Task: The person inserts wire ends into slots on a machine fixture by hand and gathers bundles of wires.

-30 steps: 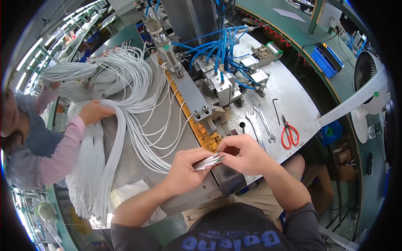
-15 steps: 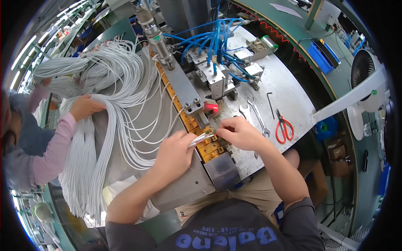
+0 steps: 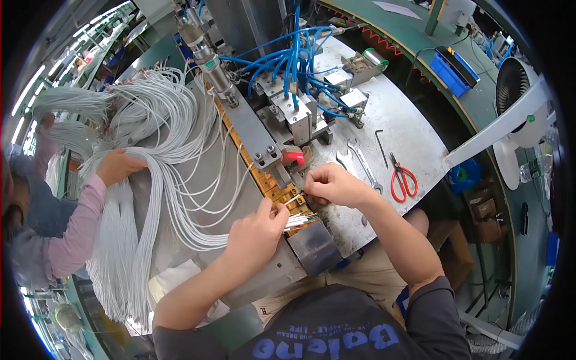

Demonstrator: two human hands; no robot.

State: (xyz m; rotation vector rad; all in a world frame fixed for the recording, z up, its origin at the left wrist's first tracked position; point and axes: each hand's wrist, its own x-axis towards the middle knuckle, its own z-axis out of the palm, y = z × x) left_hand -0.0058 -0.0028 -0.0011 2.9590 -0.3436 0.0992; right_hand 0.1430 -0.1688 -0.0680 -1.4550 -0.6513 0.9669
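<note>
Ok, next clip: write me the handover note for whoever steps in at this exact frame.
Left hand: holds a small bunch of wire ends with coloured tips, laid at the yellow fixture.
Right hand: fingers pinch at the fixture's near end, beside the wires.
White cables fan out to the left; a co-worker's hand rests on them.
Wrench and scissors lie unused on the plate.
Done: wire ends brought to the fixture. Whether they are seated cannot be told.

person's own bare hands: 2, left (image 3: 255, 231), right (image 3: 333, 185) | co-worker's hand in a pink sleeve (image 3: 117, 166): 1 | red-handled steel scissors (image 3: 402, 180): 1 | silver open-ended steel wrenches (image 3: 357, 162): 2 | black L-shaped hex key (image 3: 381, 144): 1 | white round fan (image 3: 516, 90): 1 | blue plastic tray (image 3: 454, 69): 1 | thin white cables (image 3: 144, 198): too many to count
</note>
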